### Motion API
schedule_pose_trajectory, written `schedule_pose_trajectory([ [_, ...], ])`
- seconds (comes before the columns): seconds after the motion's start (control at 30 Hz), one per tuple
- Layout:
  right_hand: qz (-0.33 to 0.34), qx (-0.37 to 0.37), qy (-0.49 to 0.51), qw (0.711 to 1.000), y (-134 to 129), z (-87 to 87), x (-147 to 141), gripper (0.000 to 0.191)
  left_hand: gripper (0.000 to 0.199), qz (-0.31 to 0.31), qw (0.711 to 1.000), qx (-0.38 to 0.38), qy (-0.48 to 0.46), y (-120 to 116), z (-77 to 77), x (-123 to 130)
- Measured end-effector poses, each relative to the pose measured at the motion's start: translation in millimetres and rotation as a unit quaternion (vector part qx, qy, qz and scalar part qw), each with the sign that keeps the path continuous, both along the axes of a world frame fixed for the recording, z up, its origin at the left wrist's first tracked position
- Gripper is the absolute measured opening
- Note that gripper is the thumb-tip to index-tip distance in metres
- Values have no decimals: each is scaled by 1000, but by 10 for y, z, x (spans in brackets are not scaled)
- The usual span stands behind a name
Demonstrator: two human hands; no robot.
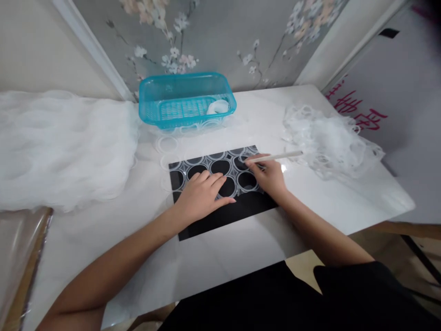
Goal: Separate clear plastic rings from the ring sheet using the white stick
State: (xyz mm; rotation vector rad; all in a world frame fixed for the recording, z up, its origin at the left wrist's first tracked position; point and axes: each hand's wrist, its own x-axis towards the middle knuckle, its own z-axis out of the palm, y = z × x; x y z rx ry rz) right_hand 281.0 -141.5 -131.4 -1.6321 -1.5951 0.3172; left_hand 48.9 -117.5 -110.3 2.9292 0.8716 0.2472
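A black rectangular sheet [220, 218] lies on the white table. Across its upper part rests a thin translucent sheet [233, 177] patterned with rows of rings. My left hand [200, 195] is laid flat on both, fingers stretched and thumb apart. My right hand [268, 174] pinches a slim white pen-like stick [280, 156]; its lower end reaches a ring near the sheet's upper right, and its other end points right. The exact tip is too small to make out.
A blue plastic basket [188, 122] stands at the back, with a white roll [218, 107] inside. Thick white sheeting [62, 147] is piled on the left. Tangled translucent ring scraps [327, 138] lie on the right. Loose rings [168, 145] lie near the basket.
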Motion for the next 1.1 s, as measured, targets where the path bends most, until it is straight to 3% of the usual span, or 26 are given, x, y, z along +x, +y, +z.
schedule_pose_trajectory([
  [0.1, 10, -42, 60, 997, -40, -119, -116, 18, 67, -38, 999, 31, 22, -1, -21, 203],
  [0.23, 13, -39, 85, 996, -27, -142, -131, 19, 72, -29, 997, 43, 65, 27, -57, 365],
  [0.73, 13, -54, 57, 997, -26, -123, -135, 18, 77, -14, 995, 22, 96, 24, -77, 382],
  [0.87, 1, -29, -58, 998, -70, -149, -166, 18, 78, -17, 994, 25, 105, 8, -87, 383],
  [1.0, -5, -1, -226, 974, -188, -168, -264, 18, 91, -29, 992, 51, 114, -6, -95, 398],
  [1.1, 10, 8, -287, 958, -192, -173, -317, 21, 99, -38, 991, 60, 115, -9, -97, 404],
])
